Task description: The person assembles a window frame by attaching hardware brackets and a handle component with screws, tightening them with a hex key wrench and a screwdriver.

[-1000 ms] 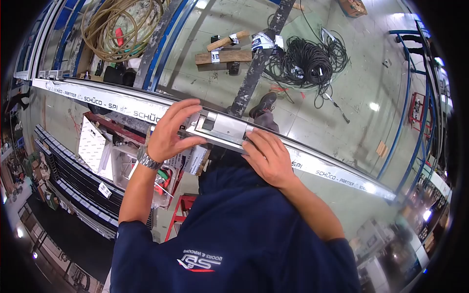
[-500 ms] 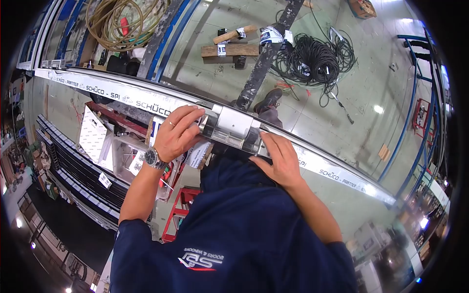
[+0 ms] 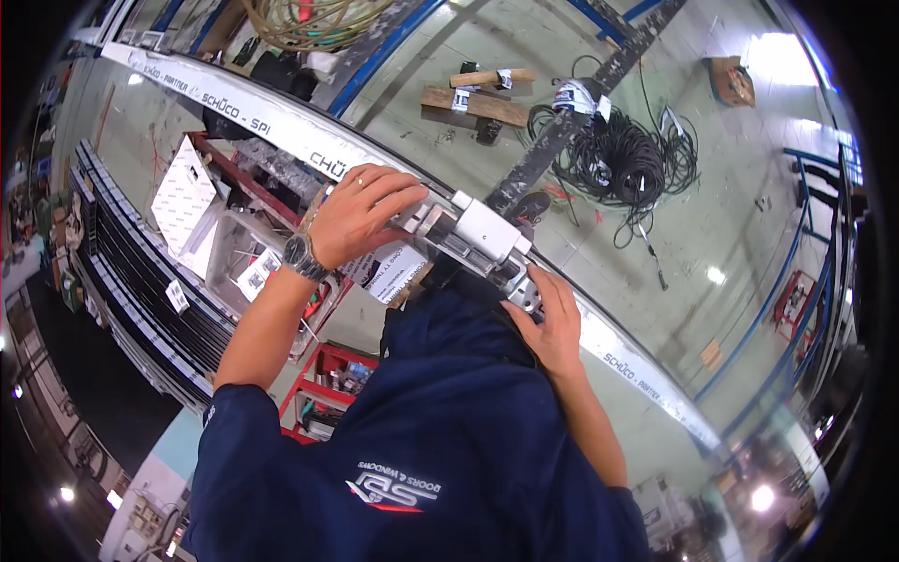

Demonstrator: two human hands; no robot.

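Note:
A silver metal door hinge [image 3: 487, 230] lies along a long white-taped profile [image 3: 298, 140] printed with SCHÜCO lettering. Its smooth centre block sits between machined end pieces, and slots show along the side nearer my body. My left hand [image 3: 363, 217], with a ring and a wristwatch [image 3: 302, 255], grips the hinge's left end, fingers bent over the top. At the opposite end, my right hand [image 3: 554, 323] pinches the end piece between thumb and fingers. The fingertips' undersides are hidden.
Black cable coils [image 3: 627, 164] and taped wood pieces [image 3: 478, 101] lie on the floor beyond the profile. A dark paint-spotted beam [image 3: 562, 140] runs underneath. Left are a grey bin [image 3: 229, 248] and stacked dark profiles [image 3: 131, 281]; a red tool cart [image 3: 323, 389] stands near my body.
The hinge has tilted about its length, so its slotted side and end faces now show. Both hands keep their hold, and the view has turned slightly.

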